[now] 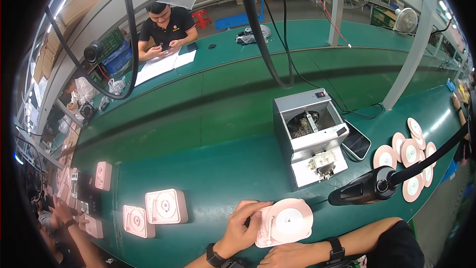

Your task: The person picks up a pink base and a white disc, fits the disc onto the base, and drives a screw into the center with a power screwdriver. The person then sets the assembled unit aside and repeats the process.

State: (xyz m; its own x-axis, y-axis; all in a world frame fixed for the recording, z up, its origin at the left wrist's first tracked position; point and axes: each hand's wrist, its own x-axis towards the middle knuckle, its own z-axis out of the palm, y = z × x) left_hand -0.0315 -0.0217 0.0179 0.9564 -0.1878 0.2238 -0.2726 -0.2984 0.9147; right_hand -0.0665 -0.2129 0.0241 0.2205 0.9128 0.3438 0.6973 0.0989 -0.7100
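Observation:
A pink device shaped like a small record player is gripped at its left side by my left hand, thumb on top. On it lies a pink disc with a white centre, reaching slightly past the right edge. My right hand is at the device's near edge, its fingertips hidden at the bottom of the picture; whether it grips the device is unclear. Just to the right, a black electric screwdriver hangs on a thick cable, pointing left. Behind the device stands a grey metal screw feeder with loose screws inside.
Several pink discs lie in a loose group at the right. More pink record-player devices stand at the left, near another person's hands. A black-screened device lies beside the feeder. Across the green conveyor belt sits a person.

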